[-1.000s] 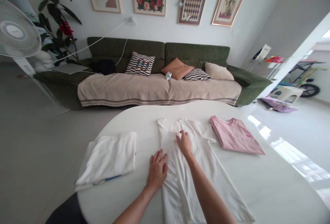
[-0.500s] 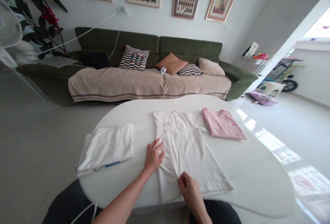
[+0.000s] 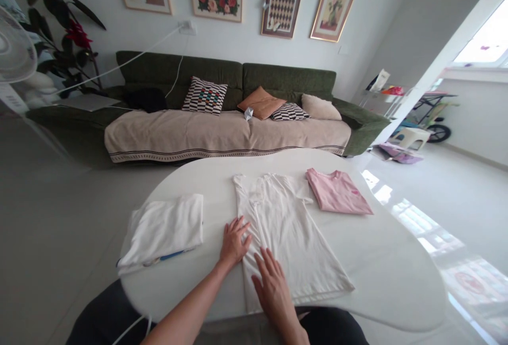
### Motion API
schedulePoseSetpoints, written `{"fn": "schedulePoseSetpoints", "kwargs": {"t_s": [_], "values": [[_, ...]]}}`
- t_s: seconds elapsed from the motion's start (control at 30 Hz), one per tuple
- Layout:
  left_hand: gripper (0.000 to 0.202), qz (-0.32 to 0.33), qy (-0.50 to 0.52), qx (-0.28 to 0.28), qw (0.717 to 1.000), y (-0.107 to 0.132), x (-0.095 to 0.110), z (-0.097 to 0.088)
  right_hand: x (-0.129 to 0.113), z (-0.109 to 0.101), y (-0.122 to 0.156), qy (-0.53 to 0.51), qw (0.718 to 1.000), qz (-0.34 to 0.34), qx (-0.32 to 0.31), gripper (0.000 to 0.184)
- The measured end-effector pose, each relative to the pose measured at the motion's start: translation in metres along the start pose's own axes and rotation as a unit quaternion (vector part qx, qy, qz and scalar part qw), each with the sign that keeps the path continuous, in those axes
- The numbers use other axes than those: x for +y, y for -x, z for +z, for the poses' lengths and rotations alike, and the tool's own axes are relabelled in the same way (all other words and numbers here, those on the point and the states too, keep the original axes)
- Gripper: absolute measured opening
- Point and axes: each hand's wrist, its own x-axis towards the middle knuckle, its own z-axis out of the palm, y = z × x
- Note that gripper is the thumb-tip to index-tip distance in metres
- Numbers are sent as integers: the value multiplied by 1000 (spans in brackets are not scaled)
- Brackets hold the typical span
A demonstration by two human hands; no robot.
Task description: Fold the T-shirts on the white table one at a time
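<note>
A white T-shirt [image 3: 293,234] lies spread on the white table, its left side folded inward in a long strip and its right sleeve sticking out. My left hand [image 3: 235,240] rests with fingers apart on the folded left edge. Flat on the lower part of the folded strip lies my right hand [image 3: 272,287], fingers stretched out, holding nothing. Beyond the shirt's right sleeve is a folded pink T-shirt [image 3: 339,191]. To the left of my left hand sits a pile of folded white cloth [image 3: 170,228] with a bit of blue at its lower edge.
The rounded white table [image 3: 389,265] stands before a green sofa [image 3: 289,78] with a beige cover and several cushions. A fan [image 3: 16,48] is at the far left. A white cable [image 3: 130,329] hangs by the table's near left edge.
My right hand has let go of the shirt's lower fold, opened, and moved slightly up and left to lie flat on it. My left hand stays in place. The view has tilted slightly upward.
</note>
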Motion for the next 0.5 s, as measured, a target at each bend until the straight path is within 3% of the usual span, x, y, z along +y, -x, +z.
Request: {"fn": "schedulePoseSetpoints", "kwargs": {"t_s": [0.1,0.27,0.4,0.5], "values": [[44,-10,20,10,1000,-2,-2,0,-6,26,2,-1,997,-45,-63,63],[44,-6,39,12,999,-4,-4,-4,-19,47,14,-19,994,-12,-110,73],[41,9,22,-5,1000,-3,-3,-5,-24,40,12,-78,982,-25,-173,79],[41,10,4,-13,1000,-2,-1,-5,10,13,-19,-173,974,-33,-141,57]]}}
